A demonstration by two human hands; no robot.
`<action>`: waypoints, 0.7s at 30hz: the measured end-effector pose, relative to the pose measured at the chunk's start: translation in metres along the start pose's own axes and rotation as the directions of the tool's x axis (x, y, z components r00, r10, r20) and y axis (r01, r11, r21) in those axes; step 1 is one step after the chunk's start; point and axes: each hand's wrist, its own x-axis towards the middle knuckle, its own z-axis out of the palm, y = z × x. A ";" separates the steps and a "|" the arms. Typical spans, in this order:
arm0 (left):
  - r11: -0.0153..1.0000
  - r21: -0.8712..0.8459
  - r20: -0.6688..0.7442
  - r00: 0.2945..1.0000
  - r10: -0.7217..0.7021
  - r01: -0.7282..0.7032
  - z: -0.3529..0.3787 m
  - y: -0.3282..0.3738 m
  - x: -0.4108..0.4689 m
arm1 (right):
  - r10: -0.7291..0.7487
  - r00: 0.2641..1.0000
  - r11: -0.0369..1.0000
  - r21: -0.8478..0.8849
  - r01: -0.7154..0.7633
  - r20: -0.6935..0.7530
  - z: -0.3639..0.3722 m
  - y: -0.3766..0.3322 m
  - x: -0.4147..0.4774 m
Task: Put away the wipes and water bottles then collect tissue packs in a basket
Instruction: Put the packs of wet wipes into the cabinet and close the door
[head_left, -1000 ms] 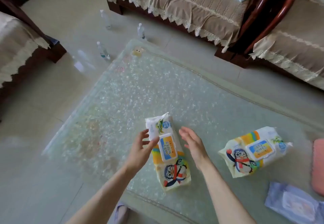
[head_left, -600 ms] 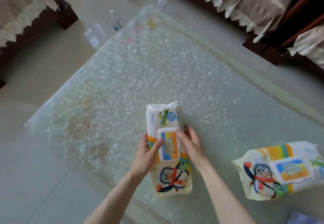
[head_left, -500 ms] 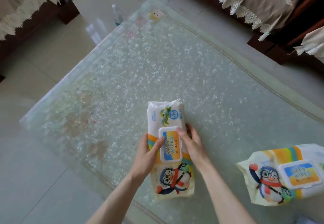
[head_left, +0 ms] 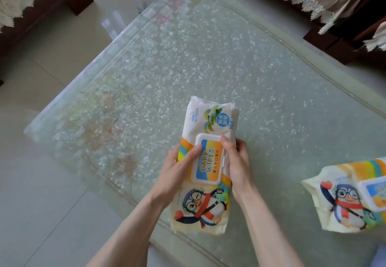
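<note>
Head view showed the wipes pack [head_left: 210,120] at the near edge of the glass worktop [head_left: 188,68]. The left grip [head_left: 177,168] and right grip [head_left: 238,162] clasped its long sides, with both thumbs on the hard lid. It looked soft, squashy and probably weighty, with slick film, so the flanks seemed the safest hold.

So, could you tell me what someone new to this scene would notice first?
Most striking is the pack of baby wipes near the front edge of the glass table, gripped from both sides by the left hand and right hand. A second penguin-printed pack lies at the right, cut off by the frame.
</note>
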 end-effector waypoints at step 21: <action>0.993 0.104 0.244 0.966 -0.083 0.060 -0.102 0.022 -0.064 | -0.081 0.992 0.968 0.230 0.103 -0.100 0.107 0.059 -0.082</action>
